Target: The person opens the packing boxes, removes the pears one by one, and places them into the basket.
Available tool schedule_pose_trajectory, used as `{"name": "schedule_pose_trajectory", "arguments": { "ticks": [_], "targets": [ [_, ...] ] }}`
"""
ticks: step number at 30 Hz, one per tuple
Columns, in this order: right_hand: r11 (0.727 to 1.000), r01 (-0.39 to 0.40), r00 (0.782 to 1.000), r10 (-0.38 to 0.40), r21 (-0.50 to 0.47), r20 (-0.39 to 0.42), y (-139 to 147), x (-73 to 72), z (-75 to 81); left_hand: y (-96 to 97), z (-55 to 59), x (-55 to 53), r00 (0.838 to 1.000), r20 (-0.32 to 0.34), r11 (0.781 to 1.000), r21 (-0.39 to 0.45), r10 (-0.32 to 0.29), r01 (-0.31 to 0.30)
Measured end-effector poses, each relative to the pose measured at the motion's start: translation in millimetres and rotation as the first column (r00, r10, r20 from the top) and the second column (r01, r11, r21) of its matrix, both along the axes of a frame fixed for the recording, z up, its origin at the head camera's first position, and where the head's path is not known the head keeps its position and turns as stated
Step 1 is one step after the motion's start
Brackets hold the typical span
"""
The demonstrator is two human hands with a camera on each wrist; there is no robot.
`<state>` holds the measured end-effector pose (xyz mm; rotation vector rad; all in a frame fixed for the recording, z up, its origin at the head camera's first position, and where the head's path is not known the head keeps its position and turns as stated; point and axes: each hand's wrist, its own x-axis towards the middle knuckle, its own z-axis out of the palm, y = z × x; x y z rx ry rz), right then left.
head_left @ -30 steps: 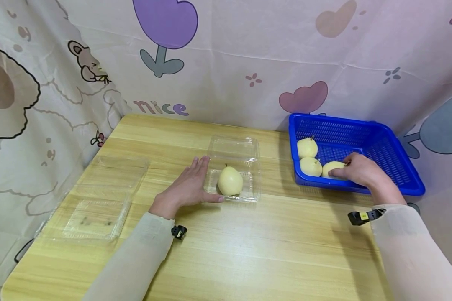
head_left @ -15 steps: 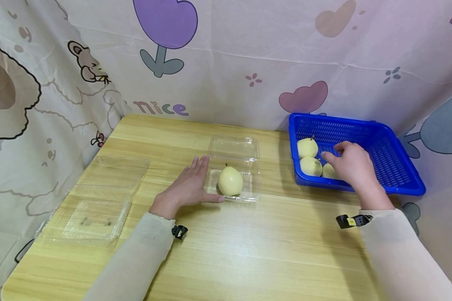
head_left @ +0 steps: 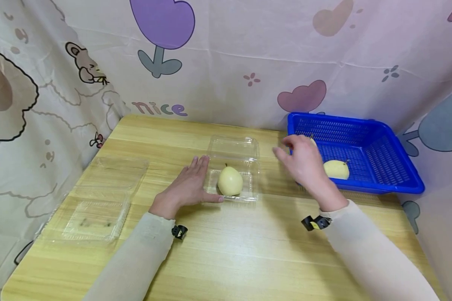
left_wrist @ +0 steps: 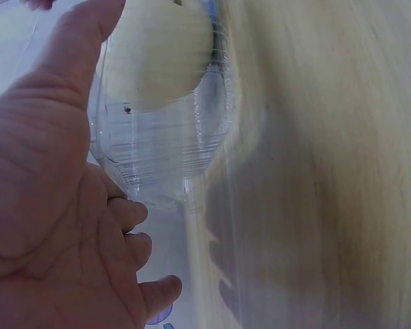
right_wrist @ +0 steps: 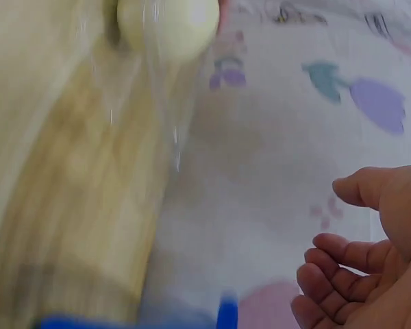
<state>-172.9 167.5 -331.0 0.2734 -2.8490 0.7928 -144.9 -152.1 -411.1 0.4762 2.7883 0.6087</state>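
A pale yellow pear (head_left: 230,181) sits in the base of a clear plastic clamshell box (head_left: 248,184), whose lid lies folded back. My left hand (head_left: 188,184) rests at the box's left side, fingers straight and thumb along its front edge; in the left wrist view the thumb (left_wrist: 68,55) lies beside the box wall. Nothing is held in my right hand (head_left: 305,163), above the left rim of a blue plastic basket (head_left: 384,154). One pear (head_left: 336,169) shows whole inside; another pear (head_left: 314,142) is mostly hidden by that hand. The right wrist view shows the palm with fingers loosely bent.
A second clear clamshell box (head_left: 94,217) lies unfolded on the left of the wooden table (head_left: 226,259). Behind the table hangs a patterned curtain (head_left: 226,62), close to the basket's back.
My right hand has let go of a pear in the basket and moved left, past the basket's near pears to its left rim. My left hand has stayed by the box.
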Motion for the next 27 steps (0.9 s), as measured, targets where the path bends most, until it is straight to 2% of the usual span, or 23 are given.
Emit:
{"name": "schedule_pose_trajectory", "arguments": {
  "ticks": [4,9,18,22,27],
  "targets": [
    [0.996,-0.080,0.994,0.083,-0.032,0.074,-31.4,0.5,-9.1,-0.2,-0.4,0.3,1.000,-0.001,1.000,0.001,0.004,-0.004],
    [0.987,-0.158,0.975,0.158,-0.013,0.154,-63.5,-1.2,-23.9,0.2,-1.5,-0.4,1.000,0.007,1.000,0.003,0.006,-0.006],
    [0.983,-0.181,0.904,0.172,-0.013,0.391,-87.0,-9.6,-39.5,0.7,-1.5,-1.5,1.000,0.021,1.000,-0.006,0.006,-0.006],
    [0.978,-0.210,0.883,0.187,0.006,0.431,-90.6,-10.7,-43.7,0.6,-1.3,-2.1,1.000,0.026,1.000,-0.012,0.004,-0.004],
    [0.971,-0.237,0.877,0.204,0.023,0.435,-93.2,-10.9,-45.8,0.8,-0.9,-1.3,1.000,0.031,1.000,-0.008,0.003,-0.003]
  ]
}}
